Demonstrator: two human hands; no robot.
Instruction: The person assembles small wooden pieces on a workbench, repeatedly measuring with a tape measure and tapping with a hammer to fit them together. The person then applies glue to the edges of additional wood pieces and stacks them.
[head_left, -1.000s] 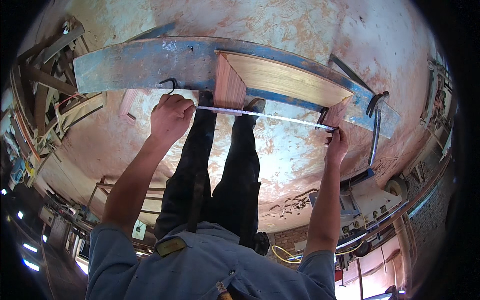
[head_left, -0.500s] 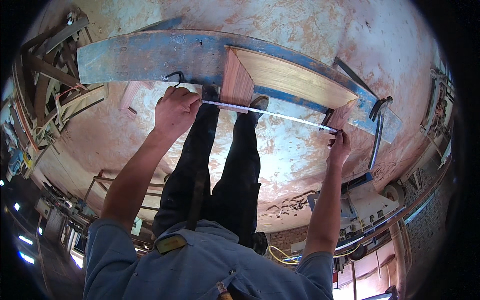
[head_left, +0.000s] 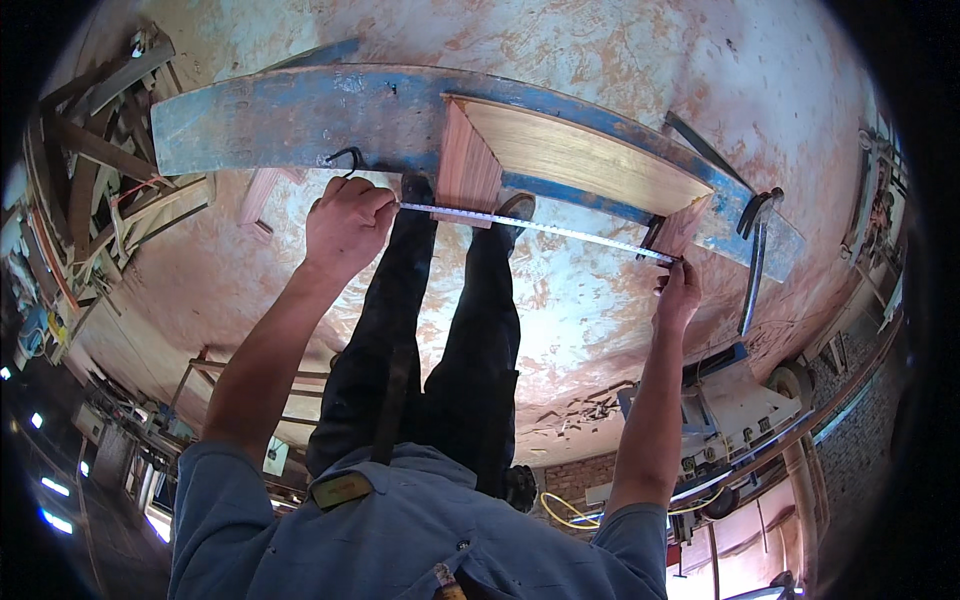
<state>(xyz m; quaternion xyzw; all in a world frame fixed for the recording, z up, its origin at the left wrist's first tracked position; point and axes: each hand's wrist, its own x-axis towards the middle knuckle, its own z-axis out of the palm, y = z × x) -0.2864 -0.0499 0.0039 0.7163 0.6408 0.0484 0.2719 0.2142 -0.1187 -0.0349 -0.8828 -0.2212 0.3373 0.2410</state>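
Observation:
A tape measure (head_left: 560,232) is stretched straight between my two hands, across the near ends of a wooden frame. My left hand (head_left: 348,222) is closed on the tape at the left, beyond the frame's left piece. At the right piece's near end, my right hand (head_left: 679,291) pinches the other end of the tape. The frame has a reddish left piece (head_left: 468,165), a paler long board (head_left: 590,150) with mitred corners, and a reddish right piece (head_left: 684,229). It rests on a worn blue bench (head_left: 290,115). The tape's case is hidden.
A hammer (head_left: 757,255) hangs over the bench's right end. A dark hook (head_left: 346,158) sticks out from its near edge, by my left hand. Scrap wood (head_left: 100,155) is piled at the left. A machine (head_left: 735,405) stands at the lower right.
The view has shifted slightly. Both hands keep their grip on the tape, and the frame stays where it was on the bench.

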